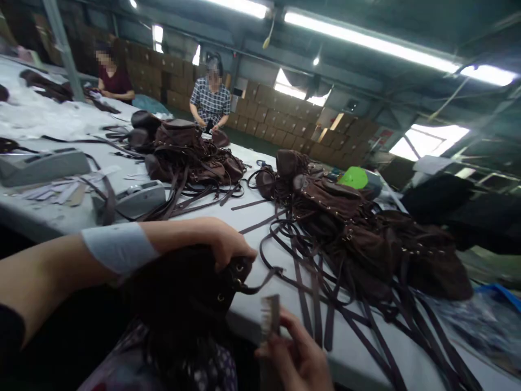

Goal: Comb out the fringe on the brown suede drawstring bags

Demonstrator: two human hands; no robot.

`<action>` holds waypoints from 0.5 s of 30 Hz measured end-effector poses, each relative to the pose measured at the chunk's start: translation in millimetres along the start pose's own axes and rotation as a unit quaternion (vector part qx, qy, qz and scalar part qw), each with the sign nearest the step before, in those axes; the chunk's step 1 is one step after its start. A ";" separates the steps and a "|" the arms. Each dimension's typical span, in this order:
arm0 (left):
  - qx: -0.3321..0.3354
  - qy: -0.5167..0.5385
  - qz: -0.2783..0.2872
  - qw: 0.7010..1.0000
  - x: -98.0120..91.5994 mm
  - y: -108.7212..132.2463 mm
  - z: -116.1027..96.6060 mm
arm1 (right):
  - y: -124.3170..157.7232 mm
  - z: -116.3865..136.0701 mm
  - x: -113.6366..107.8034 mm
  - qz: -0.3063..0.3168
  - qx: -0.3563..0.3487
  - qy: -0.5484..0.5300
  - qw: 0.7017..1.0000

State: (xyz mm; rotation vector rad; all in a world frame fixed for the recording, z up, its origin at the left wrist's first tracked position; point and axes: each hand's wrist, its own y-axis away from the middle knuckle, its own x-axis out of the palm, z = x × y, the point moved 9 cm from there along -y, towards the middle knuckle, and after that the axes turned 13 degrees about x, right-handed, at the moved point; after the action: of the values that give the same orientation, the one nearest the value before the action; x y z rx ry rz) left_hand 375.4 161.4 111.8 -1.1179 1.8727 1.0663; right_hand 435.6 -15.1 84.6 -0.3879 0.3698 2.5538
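Note:
My left hand (pixel 228 241) is closed over the top edge of a dark brown bag (pixel 183 288), near its metal eyelets. The bag lies over my lap at the table's front edge, its lower part lost in shadow. A short strap runs from its eyelet corner toward the table. A pale wrap covers my left forearm. Lower down, beside the bag, my right hand (pixel 295 347) pinches a flat grey-brown comb (pixel 270 315) upright, teeth facing left. It is apart from the bag.
Brown bags with trailing straps lie heaped at right (pixel 334 206) and mid-left (pixel 191 157) on the white table (pixel 252 212). Grey devices (pixel 138 201) and paper strips (pixel 61 191) lie at left. Two people (pixel 209 103) work across the table. Stacked cartons (pixel 280 111) line the back.

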 end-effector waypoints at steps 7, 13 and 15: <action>-0.055 -0.097 -0.137 0.984 -33.0 -3.4 29.3 | -87.6 8.6 61.9 -0.039 -0.036 0.106 0.993; -0.092 -0.087 -0.214 0.969 -34.8 13.2 63.0 | -75.8 20.0 40.8 -0.110 -0.119 0.180 0.970; -0.092 -0.065 -0.221 0.969 -37.4 8.2 69.0 | -62.1 47.0 56.0 -0.089 -0.178 0.217 0.956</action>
State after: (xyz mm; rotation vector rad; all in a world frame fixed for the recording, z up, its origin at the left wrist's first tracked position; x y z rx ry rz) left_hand 392.6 238.2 117.5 -1.4501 1.3547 1.0351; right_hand 413.5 77.4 97.4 -1.0742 0.0192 2.3392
